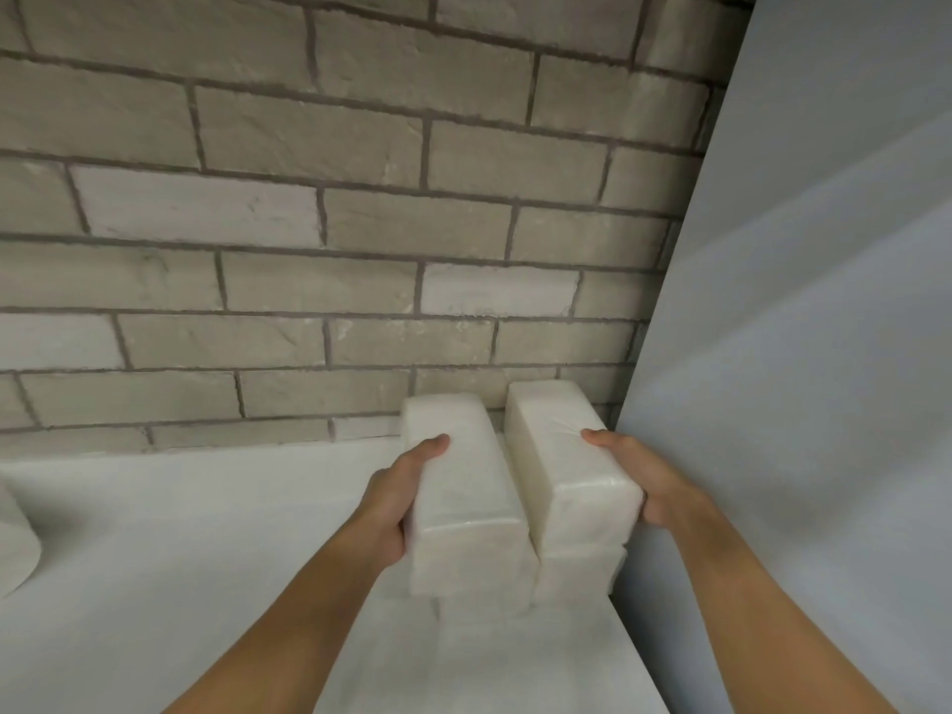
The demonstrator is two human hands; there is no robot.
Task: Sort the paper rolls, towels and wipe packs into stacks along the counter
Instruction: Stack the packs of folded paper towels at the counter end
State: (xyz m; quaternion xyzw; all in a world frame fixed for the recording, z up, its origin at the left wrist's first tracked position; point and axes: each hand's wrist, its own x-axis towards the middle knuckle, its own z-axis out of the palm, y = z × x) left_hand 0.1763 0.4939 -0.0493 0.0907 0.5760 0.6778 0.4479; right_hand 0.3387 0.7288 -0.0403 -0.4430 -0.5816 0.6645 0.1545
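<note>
- The left hand (407, 502) grips the left white plastic-wrapped oblong pack (463, 497), thumb on top and fingers curled round its outer side.
- The right hand (644, 476) grips the right white plastic-wrapped oblong pack (561, 456) the same way.
- Both packs lie side by side, just apart, over the lower white packs (577, 574) at the right end of the white worktop (206, 533), between the grey brick wall (309, 198) and the pale blue-grey panel (824, 301).
- A white paper roll (13, 543) stands at the far left edge.
</note>
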